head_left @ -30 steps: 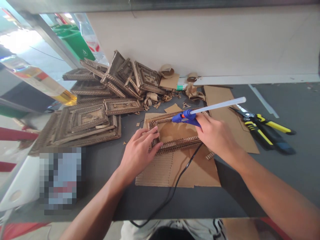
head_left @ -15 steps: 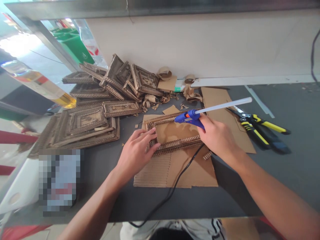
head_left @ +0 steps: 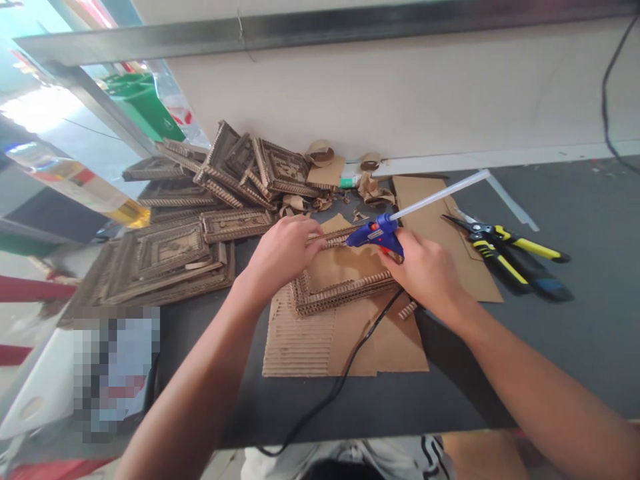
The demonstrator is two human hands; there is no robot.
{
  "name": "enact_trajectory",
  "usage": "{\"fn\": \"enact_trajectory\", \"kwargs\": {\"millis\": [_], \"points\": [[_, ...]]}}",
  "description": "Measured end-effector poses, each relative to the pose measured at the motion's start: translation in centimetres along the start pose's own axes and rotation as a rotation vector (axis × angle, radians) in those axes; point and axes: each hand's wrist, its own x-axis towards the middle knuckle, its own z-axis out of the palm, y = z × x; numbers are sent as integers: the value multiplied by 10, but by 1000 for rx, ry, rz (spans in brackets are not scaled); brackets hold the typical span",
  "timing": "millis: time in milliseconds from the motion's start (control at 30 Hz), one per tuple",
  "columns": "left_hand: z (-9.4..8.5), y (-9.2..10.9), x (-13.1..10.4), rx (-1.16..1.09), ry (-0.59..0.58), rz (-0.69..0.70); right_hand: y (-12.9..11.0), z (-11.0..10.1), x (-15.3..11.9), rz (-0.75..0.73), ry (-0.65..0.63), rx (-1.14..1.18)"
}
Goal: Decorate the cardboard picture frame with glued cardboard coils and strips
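Over cardboard frame, glue gun (blue)

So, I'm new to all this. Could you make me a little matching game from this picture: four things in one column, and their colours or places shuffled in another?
Things:
1. Glue gun
2. Cutters
3. Bin
4. Cardboard frame at the gun's tip

Descriptions:
A. Green, in the left background
B. Black and yellow handles
C. Brown, with ribbed strips along its sides
D. Blue, held in the right hand

Right pairs: 1-D, 2-B, 3-A, 4-C
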Motion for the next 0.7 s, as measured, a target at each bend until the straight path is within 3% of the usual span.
{"fn": "enact_trajectory", "kwargs": {"millis": [100,233,700], "points": [[8,4,23,43,-104,3,-1,3,0,9,15,4],[17,6,36,72,-175,-10,-2,7,1,11,26,3],[26,8,40,125,-144,-54,-7,6,3,121,-14,20]]}}
